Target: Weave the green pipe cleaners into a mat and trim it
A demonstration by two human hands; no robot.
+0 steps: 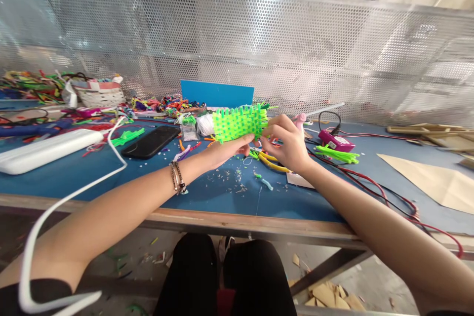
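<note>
A bright green woven piece point(239, 126), made of crossing fuzzy strips like pipe cleaners, is held above the table in the head view. My left hand point(232, 149) supports it from below, with the thumb along its lower edge and most fingers hidden behind it. My right hand point(287, 144) pinches at its right end; what exactly lies between the fingertips is too small to make out. A white bundle point(205, 125) shows at the left end of the weave. Loose strip ends stick up along its top edge.
Behind are a blue panel point(218, 93) and perforated metal screen point(296, 44). A phone point(151, 142) and white power strip point(48, 150) lie left. A pink glue gun point(299, 121), magenta box point(336, 141), green strips point(336, 154) and red-black cables point(370, 187) lie right.
</note>
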